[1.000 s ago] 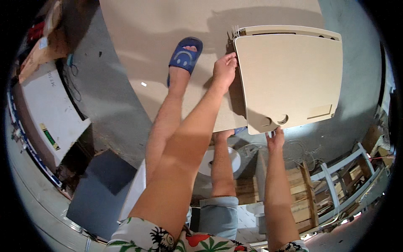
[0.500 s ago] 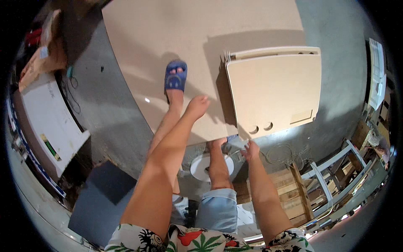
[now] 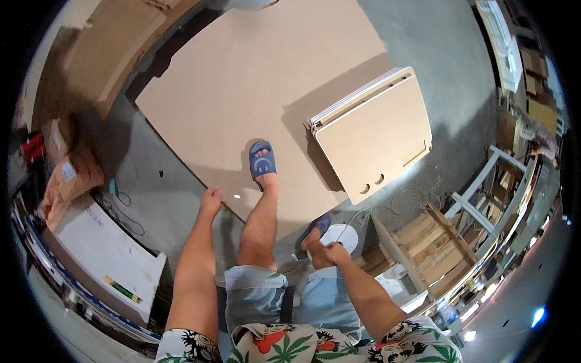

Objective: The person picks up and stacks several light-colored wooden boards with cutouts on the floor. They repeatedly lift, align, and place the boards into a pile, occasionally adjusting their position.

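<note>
My left hand point(image 3: 212, 198) hangs in the air near the left edge of a large tan board point(image 3: 242, 78) lying on the floor. Its fingers are curled in, with nothing visible in them. Low in front of me, over my right leg and beside a round white disc point(image 3: 342, 237), is my right hand point(image 3: 336, 253), its fingers drawn together around nothing I can see. Neither hand touches the stack of tan panels with white edges point(image 3: 375, 133), which rests on the board's right side. The top panel has two crescent-shaped cutouts near its closest edge.
My left foot, in a blue slipper point(image 3: 262, 160), stands on the board; the right one is beside its near edge. Wooden pallets point(image 3: 423, 242) and a grey metal frame point(image 3: 484, 187) lie to the right. Cardboard point(image 3: 115, 54) and a white panel point(image 3: 115, 254) occupy the left.
My view has shifted, with the panel stack now farther left. My left hand has swung back to the board's edge. My right hand has moved away from the stack, and its fingers have closed.
</note>
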Action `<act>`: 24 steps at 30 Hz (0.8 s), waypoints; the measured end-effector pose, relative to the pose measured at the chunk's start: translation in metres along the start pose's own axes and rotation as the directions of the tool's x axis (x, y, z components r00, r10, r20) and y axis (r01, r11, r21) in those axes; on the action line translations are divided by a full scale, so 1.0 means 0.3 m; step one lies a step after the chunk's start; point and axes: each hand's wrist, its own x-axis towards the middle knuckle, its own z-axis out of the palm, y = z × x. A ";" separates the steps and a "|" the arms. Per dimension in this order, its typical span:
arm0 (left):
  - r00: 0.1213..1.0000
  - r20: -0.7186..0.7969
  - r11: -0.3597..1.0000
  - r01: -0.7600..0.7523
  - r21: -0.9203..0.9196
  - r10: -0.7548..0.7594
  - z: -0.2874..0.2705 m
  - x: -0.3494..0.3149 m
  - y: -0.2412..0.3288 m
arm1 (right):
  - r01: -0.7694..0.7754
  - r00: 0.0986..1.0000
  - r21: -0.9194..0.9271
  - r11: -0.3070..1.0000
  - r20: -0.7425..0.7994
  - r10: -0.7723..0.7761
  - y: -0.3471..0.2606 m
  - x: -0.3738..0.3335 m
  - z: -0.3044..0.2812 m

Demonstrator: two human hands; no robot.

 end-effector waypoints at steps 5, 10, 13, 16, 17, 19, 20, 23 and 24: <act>0.975 0.155 0.972 0.130 0.195 -0.162 -0.226 -0.220 -0.221 | 0.185 0.966 0.268 0.945 -0.225 -0.125 -0.218 -0.026 0.004; 0.933 0.220 0.958 0.269 0.104 -0.286 -0.267 -0.517 -0.462 | 0.257 0.916 0.284 0.924 -0.375 -0.140 -0.287 -0.083 0.118; 0.901 0.296 0.948 0.315 0.056 -0.317 -0.256 -0.700 -0.523 | 0.235 0.945 0.349 0.907 -0.300 -0.130 -0.268 -0.108 0.223; 0.941 0.266 0.963 0.151 0.224 -0.209 -0.260 -0.755 -0.709 | 0.305 0.908 0.462 0.833 -0.406 -0.108 -0.203 -0.190 0.367; 0.953 0.262 0.968 0.091 0.233 -0.153 -0.264 -0.742 -0.751 | 0.283 0.922 0.567 0.774 -0.382 -0.058 -0.195 -0.244 0.385; 0.960 0.279 0.974 -0.037 0.222 -0.028 -0.293 -0.709 -0.805 | 0.232 0.937 0.745 0.626 -0.344 0.063 -0.107 -0.373 0.543; 0.962 0.267 0.977 -0.101 0.186 0.049 -0.325 -0.706 -0.819 | 0.239 0.933 0.797 0.554 -0.346 0.095 -0.058 -0.420 0.621; 0.951 0.185 0.966 -0.256 0.018 0.249 -0.508 -0.726 -0.840 | 0.267 0.920 0.872 0.411 -0.357 0.160 0.064 -0.587 0.863; 0.946 0.165 0.960 -0.279 -0.032 0.280 -0.570 -0.732 -0.822 | 0.282 0.909 0.886 0.368 -0.369 0.192 0.106 -0.638 0.932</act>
